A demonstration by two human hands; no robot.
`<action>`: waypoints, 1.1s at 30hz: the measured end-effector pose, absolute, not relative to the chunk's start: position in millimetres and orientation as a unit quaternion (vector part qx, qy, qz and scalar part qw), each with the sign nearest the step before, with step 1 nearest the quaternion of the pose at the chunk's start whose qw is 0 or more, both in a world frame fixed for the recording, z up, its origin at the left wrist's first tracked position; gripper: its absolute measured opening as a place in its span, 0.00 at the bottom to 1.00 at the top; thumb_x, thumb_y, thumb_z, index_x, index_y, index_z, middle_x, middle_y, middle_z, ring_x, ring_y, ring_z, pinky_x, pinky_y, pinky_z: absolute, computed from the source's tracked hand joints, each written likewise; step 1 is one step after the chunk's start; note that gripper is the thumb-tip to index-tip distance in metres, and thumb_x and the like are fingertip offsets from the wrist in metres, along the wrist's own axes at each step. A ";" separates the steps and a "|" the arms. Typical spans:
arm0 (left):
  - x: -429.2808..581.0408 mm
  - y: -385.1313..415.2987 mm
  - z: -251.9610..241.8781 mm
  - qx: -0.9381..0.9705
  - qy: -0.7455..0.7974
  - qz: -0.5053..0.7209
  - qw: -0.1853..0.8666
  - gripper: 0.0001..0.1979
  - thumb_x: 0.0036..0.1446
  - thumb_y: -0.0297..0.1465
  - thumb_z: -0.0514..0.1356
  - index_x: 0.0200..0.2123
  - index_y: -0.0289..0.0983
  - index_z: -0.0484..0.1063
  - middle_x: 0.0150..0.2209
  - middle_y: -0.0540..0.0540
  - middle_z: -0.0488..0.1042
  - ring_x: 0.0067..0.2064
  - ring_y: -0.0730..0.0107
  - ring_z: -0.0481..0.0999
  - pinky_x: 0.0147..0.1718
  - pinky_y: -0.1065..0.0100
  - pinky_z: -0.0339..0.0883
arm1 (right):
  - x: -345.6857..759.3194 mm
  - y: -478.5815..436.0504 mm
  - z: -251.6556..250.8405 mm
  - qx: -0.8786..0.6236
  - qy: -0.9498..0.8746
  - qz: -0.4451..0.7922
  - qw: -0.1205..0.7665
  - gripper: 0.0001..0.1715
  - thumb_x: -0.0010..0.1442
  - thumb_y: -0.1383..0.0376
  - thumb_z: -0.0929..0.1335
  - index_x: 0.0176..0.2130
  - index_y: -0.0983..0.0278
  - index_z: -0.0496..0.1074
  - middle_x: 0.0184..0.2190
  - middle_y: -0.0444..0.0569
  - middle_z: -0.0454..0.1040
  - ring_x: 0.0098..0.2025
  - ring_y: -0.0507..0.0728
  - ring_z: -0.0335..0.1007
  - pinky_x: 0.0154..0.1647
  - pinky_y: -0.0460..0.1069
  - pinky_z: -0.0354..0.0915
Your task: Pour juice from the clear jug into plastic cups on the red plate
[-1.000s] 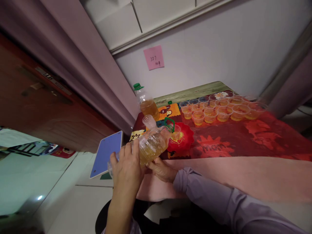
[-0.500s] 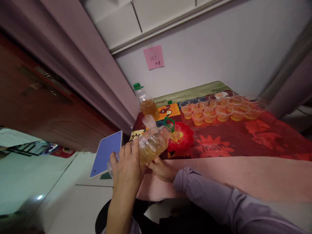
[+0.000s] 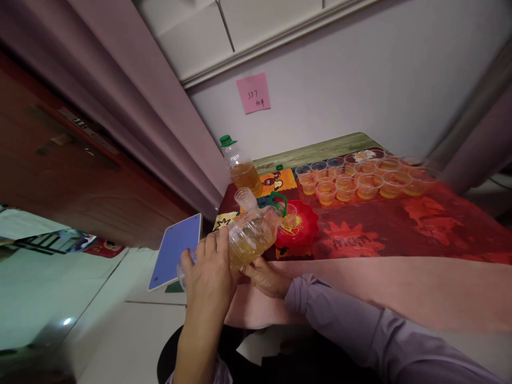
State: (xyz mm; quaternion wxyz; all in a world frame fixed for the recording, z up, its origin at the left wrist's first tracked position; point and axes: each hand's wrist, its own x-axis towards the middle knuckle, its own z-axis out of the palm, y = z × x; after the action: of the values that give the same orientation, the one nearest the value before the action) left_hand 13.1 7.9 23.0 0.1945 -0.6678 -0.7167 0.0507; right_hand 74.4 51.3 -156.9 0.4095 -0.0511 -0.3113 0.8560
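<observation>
Both of my hands hold a clear plastic bottle (image 3: pixel 250 241) of pale yellow liquid, tilted with its neck toward the right. My left hand (image 3: pixel 210 266) wraps over the bottle's lower end. Beneath the body, my right hand (image 3: pixel 266 277) supports it with fingers partly hidden. The bottle's neck, with a green handle ring, is over a clear plastic cup (image 3: pixel 291 216) on a red scalloped plate (image 3: pixel 308 237). Just behind the bottle is another clear plastic cup or stack of cups (image 3: pixel 245 198), its lower part hidden.
Several clear cups (image 3: pixel 346 188) holding a little yellow liquid stand in rows at the right. A second bottle (image 3: pixel 245 173) with a green cap stands upright at the back left. A small green cap (image 3: pixel 279 167) lies near the wall. A blue stool top (image 3: pixel 176 250) is at the left.
The view has shifted very slightly. Both hands and the tilted bottle keep nearly the same pose over the cup.
</observation>
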 end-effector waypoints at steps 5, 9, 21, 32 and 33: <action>12.0 8.4 22.0 -0.666 -0.719 0.051 0.195 0.38 0.60 0.29 0.65 0.73 0.34 0.64 0.64 0.29 0.76 0.64 0.38 0.75 0.66 0.33 0.63 | 74.3 51.3 -157.3 -0.053 -0.311 0.854 0.414 0.39 0.57 0.48 0.83 0.60 0.56 0.71 0.61 0.52 0.80 0.63 0.64 0.78 0.67 0.66 0.74; 11.3 8.3 21.5 -0.665 -0.719 0.051 0.195 0.38 0.61 0.30 0.65 0.73 0.32 0.64 0.64 0.29 0.76 0.63 0.37 0.75 0.66 0.32 0.64 | 73.9 50.9 -157.1 -0.052 -0.306 0.855 0.415 0.40 0.57 0.48 0.83 0.60 0.56 0.71 0.60 0.52 0.80 0.62 0.64 0.79 0.66 0.66 0.74; 6.0 8.9 21.0 -0.673 -0.718 0.054 0.170 0.38 0.61 0.30 0.63 0.74 0.33 0.63 0.66 0.29 0.75 0.64 0.36 0.75 0.65 0.30 0.64 | 74.3 50.6 -156.7 -0.049 -0.305 0.855 0.417 0.39 0.57 0.49 0.83 0.60 0.55 0.71 0.61 0.52 0.80 0.62 0.64 0.79 0.64 0.66 0.75; 8.8 8.9 20.8 -0.667 -0.722 0.054 0.178 0.36 0.63 0.30 0.60 0.74 0.33 0.62 0.65 0.29 0.75 0.64 0.38 0.75 0.65 0.32 0.63 | 76.3 50.4 -152.0 -0.062 -0.307 0.857 0.409 0.40 0.55 0.44 0.83 0.57 0.56 0.73 0.56 0.51 0.83 0.59 0.64 0.81 0.64 0.65 0.75; 9.0 9.0 20.7 -0.664 -0.724 0.053 0.180 0.36 0.63 0.30 0.60 0.74 0.33 0.62 0.65 0.30 0.75 0.64 0.38 0.75 0.65 0.33 0.63 | 76.5 50.3 -151.7 -0.062 -0.307 0.857 0.410 0.39 0.55 0.44 0.83 0.57 0.56 0.73 0.56 0.51 0.83 0.59 0.64 0.81 0.64 0.65 0.76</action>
State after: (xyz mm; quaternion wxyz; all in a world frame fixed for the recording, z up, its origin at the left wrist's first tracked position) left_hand 9.0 9.0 20.7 0.1801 -0.6643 -0.7235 0.0533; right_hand 76.5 50.3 -151.7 0.4097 -0.0624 -0.3069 0.8568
